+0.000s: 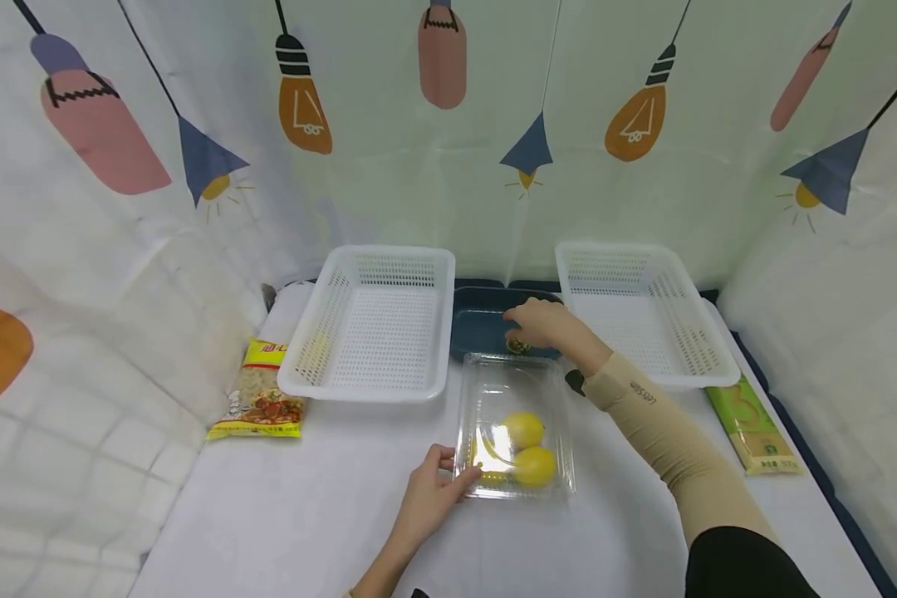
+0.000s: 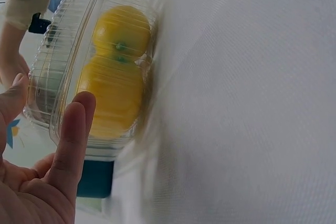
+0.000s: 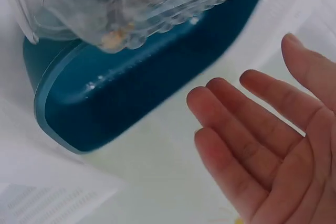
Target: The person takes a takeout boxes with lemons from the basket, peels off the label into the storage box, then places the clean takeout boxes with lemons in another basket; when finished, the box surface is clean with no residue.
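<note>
A clear plastic box (image 1: 512, 386) with a ribbed lid sits at the middle of the table. Inside it, near the front, lie two yellow lemons (image 1: 534, 467) with small green tips in the left wrist view. My left hand (image 1: 428, 498) touches the box's front left corner, thumb and fingers extended on either side of the rim. Beyond the box is a dark teal dish (image 1: 478, 324). Over the dish my right hand (image 1: 541, 322) reaches with fingers extended and holds nothing. A small dark and gold patterned thing (image 1: 518, 345) shows just below that hand.
White perforated baskets stand at left (image 1: 396, 332) and right (image 1: 620, 320) of the dish. A yellow and red food packet (image 1: 262, 390) leans by the left basket. A green packet (image 1: 755, 428) lies partly under the right one. Printed curtains (image 1: 433, 199) enclose the table's back and sides.
</note>
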